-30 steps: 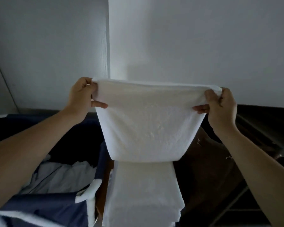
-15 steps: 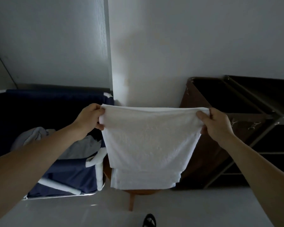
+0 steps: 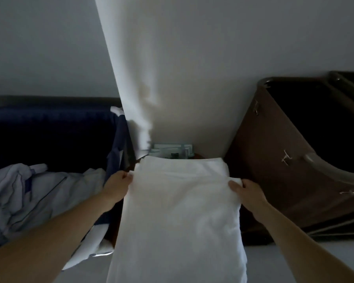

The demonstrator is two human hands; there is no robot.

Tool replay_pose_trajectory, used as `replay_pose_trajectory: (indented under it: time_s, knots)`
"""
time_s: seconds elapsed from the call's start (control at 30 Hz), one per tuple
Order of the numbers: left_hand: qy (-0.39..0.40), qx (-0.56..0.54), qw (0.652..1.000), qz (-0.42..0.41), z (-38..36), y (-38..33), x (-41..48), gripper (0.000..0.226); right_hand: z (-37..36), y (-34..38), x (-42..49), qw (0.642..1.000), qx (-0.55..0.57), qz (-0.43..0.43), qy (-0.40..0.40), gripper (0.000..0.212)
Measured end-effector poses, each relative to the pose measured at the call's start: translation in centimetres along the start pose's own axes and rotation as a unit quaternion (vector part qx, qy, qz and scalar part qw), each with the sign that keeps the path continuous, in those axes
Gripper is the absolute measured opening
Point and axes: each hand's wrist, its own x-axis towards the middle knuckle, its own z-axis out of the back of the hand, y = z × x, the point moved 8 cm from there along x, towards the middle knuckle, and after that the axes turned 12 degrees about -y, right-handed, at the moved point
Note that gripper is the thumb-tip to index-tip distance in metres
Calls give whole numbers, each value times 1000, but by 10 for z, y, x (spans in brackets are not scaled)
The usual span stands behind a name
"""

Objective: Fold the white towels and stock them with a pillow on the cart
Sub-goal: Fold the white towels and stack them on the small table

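Wall [image 3: 233, 37]: pale, fills the upper half of the view; a vertical corner edge runs down toward the centre.
Towel [image 3: 180, 217]: white, folded, lying flat in the centre between both hands and running from mid-frame to the bottom edge. A further white layer shows just beyond its far edge. The surface beneath it is hidden.
Hamper [image 3: 49, 135]: navy fabric, to the left of the towel, against the wall, dark inside.
Brown bin [image 3: 274, 160]: to the right of the towel, tilted in the wide-angle view, dark interior, metal clips along its rim.
Linen [image 3: 29, 197]: pale blue-grey, crumpled, heaped in the hamper near the left forearm.
Floor [image 3: 294, 254]: pale strip visible at lower right, under the bin.
Left hand [image 3: 118, 187]: at the towel's left edge near the far corner; fingers [image 3: 128, 177] curled onto the edge, gripping the towel.
Right hand [image 3: 248, 190]: at the towel's right edge, level with the left hand; thumb on top of the cloth, remaining fingers tucked under it, gripping the towel.
Small items [image 3: 172, 150]: pale green, glassy, behind the towel at the foot of the wall; too dim to identify.
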Motion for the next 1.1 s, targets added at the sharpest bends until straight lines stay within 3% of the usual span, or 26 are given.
replay_pose_trajectory:
  time_s: [0.27, 0.37, 0.5, 0.63, 0.83, 1.1]
  knots:
    - [75, -61, 988, 123, -72, 36, 46, 25, -51, -48, 62, 998, -41, -50, -13, 26]
    - [84, -82, 989, 88, -67, 26, 53, 16, -45, -38, 61, 999, 12, -38, -26, 15]
    - [-12, -126, 992, 28, -45, -12, 87, 9, -18, -3, 80, 994, 64, -15, -82, 12]
    - [-6, -63, 998, 16, -69, -27, 130, 22, -28, 14, 122, 995, 35, -27, -89, 18]
    - [-14, 71, 997, 14, -98, -7, 155, 27, -57, -16, 136, 991, -20, -72, -108, 36]
    - [-53, -26, 998, 27, -86, 18, 85, 63, -57, -38, 89, 995, -33, -51, -74, 51]
